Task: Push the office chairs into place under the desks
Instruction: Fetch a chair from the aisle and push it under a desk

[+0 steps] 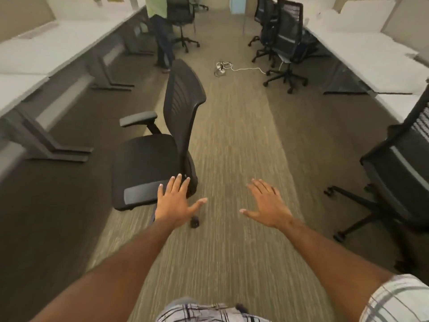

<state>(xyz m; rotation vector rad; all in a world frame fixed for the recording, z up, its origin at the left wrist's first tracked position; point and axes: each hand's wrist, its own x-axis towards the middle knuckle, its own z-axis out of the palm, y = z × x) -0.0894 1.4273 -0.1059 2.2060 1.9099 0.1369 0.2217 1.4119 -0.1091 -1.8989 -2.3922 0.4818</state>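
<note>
Both arms stretched forward over the carpet aisle [232,135]. Left hand [175,203] flat, fingers spread wide, palm down, nothing gripped; its fingertips overlap the near edge of the black chair [157,159] in view, real contact can't be confirmed. Right hand [267,203] likewise open, fingers splayed, holding nothing, over bare carpet, apart from any chair.

Black chair stands in the aisle just left of centre, not under a table. Seat faces left toward the left table row [46,54], backrest upright on its right side, one armrest [138,118] visible on the far side. A caster [195,223] shows just under the left hand's thumb.

Left table row runs up the left edge, white tops, grey legs on the darker floor strip, no chairs tucked below it in the near part. Right table row [371,56] mirrors it on the right.

Second chair [399,182] at the right edge, near, standing out from the right table, base and casters on the carpet. Group of chairs [281,43] farther up on the right, beside that row. White cable bundle [224,67] lies on the carpet mid-aisle beyond the black chair.

Another person [162,31] stands far up on the left beside one more chair [181,19]. Frame is motion-blurred.
</note>
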